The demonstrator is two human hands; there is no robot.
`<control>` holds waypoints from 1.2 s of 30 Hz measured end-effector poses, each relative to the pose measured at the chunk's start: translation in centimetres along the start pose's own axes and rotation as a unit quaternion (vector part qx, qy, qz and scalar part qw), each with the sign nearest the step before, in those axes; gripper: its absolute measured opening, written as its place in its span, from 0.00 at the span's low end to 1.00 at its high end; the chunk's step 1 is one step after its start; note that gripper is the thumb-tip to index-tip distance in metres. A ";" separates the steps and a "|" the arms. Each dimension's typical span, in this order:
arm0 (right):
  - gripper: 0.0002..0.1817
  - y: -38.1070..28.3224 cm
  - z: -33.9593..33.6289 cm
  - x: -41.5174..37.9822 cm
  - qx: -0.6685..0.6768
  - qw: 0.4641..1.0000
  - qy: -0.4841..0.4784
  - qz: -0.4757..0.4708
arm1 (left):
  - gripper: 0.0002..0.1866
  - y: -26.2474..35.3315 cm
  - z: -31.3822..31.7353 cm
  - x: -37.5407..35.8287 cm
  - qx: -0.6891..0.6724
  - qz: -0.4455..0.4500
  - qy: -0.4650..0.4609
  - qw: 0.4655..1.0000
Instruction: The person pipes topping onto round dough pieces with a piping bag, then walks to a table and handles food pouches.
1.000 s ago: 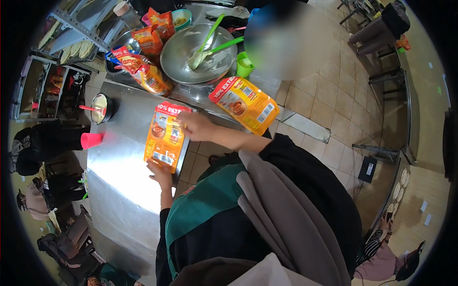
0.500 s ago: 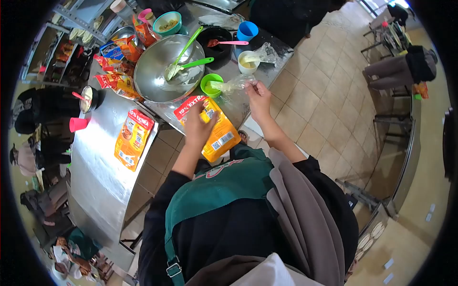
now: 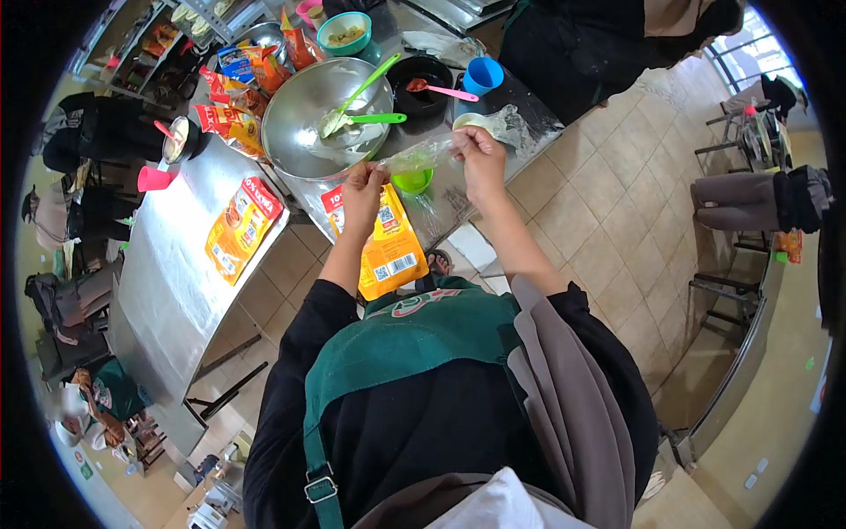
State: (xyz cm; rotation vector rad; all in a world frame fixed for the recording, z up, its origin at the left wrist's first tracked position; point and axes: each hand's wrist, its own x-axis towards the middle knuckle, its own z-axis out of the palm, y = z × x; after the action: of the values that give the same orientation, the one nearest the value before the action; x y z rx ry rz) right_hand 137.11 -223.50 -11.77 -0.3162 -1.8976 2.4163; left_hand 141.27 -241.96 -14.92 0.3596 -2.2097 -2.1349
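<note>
My left hand point(image 3: 363, 192) and my right hand point(image 3: 483, 159) pinch the two ends of a clear plastic bag point(image 3: 414, 159), stretched between them. Beneath the bag stands a green cup point(image 3: 412, 182). An orange pouch point(image 3: 390, 242) lies at the table's edge, below my left hand. Just beyond my right hand is a pale cup point(image 3: 471, 122) with clear plastic beside it. A large metal bowl point(image 3: 295, 123) holds a green spatula point(image 3: 374, 118) and a green spoon point(image 3: 372, 79), both with pale cream on them.
Behind are a black bowl point(image 3: 425, 108) with a pink spoon, a blue cup point(image 3: 483, 77) and a teal bowl point(image 3: 345, 35). Another orange pouch point(image 3: 244, 229) lies on the left table point(image 3: 167, 300). A co-worker in black point(image 3: 564, 53) stands across the table; other people are farther off.
My left hand has left the orange pouch and taken the bag's other end. The bag is now above the green cup, and the view has shifted slightly.
</note>
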 end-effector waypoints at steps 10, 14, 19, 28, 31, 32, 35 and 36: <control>0.05 -0.3 1.4 1.6 0.008 0.996 -0.060 0.059 | 0.14 3.5 -0.3 -0.5 0.075 -0.099 -0.156 0.980; 0.06 -0.5 2.6 1.6 0.006 0.995 -0.098 0.019 | 0.15 2.7 0.7 0.8 0.151 -0.019 -0.128 0.980; 0.15 0.5 3.3 1.4 -0.091 0.990 -0.011 -0.111 | 0.12 2.3 1.0 0.8 -0.016 -0.098 -0.121 0.988; 0.16 2.8 2.7 -3.9 -0.179 0.980 -0.072 -0.056 | 0.12 2.3 2.2 -1.0 -0.202 -0.157 -0.084 0.963; 0.09 3.6 2.3 -3.4 -0.115 0.990 -0.070 -0.028 | 0.12 1.5 1.5 -0.9 -0.230 -0.156 -0.070 0.958; 0.07 3.7 2.1 -3.1 -0.110 0.991 -0.069 -0.020 | 0.11 1.2 1.3 -0.9 -0.247 -0.155 -0.062 0.954; 0.05 4.1 1.0 -1.9 0.037 0.993 -0.068 0.088 | 0.09 -0.5 0.1 -0.2 -0.369 -0.176 -0.023 0.912; 0.05 4.3 0.4 -1.4 0.108 0.982 -0.067 0.138 | 0.11 -0.5 -0.3 -0.1 -0.392 -0.190 -0.012 0.900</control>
State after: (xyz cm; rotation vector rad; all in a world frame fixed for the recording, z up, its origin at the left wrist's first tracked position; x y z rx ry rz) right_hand 138.77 -225.20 -15.60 -0.4395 -1.7144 2.8624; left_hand 141.49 -242.23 -15.34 0.7327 -1.1559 -2.9876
